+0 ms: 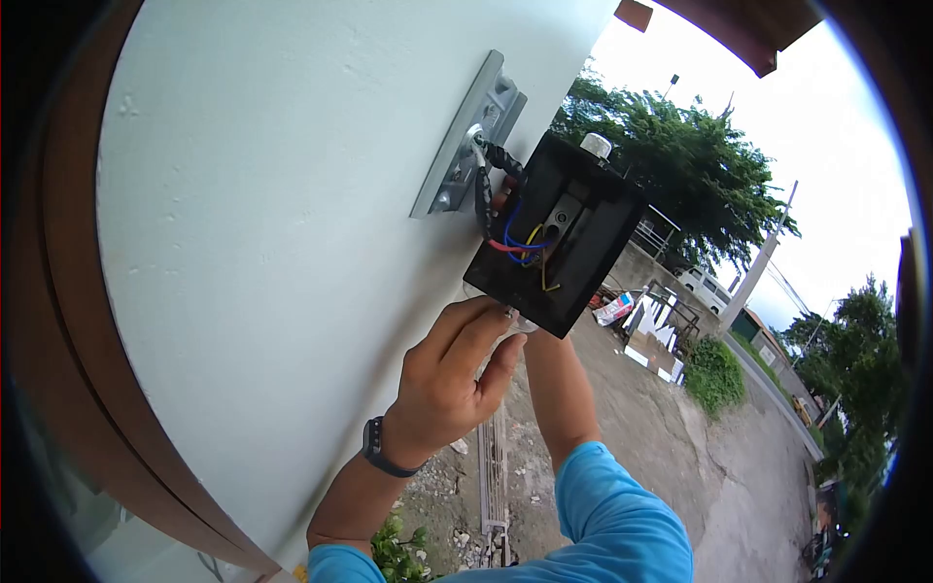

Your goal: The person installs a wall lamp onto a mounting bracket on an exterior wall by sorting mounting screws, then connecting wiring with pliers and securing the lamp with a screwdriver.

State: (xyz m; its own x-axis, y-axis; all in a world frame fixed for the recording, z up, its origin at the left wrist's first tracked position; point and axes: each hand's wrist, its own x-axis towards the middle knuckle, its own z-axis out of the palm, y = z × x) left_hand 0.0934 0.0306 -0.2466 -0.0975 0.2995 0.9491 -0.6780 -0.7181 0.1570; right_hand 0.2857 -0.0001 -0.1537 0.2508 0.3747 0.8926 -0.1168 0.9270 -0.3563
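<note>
A black box-shaped wall lamp housing (595, 233) hangs tilted beside the wall, its open back facing me. Blue, yellow and red wires (520, 245) show inside it. Black-taped cables (483, 199) link it to a grey metal mounting bracket (457, 146) on the wall. My left hand (449, 374), wearing a dark wristband, pinches the clear lens (525, 324) at the housing's lower end. Behind the housing, my right hand (504, 192) is mostly hidden; its fingertips show at the left edge, gripping the lamp. Another clear lens (596, 146) caps the upper end.
The pale wall (262, 194) fills the left, bordered by a brown curved frame (68, 321). Below lie gravel and a metal grate (493, 476). Boards (656, 335), a shrub (714, 374), a white van (705, 289) and a utility pole (763, 257) stand farther off.
</note>
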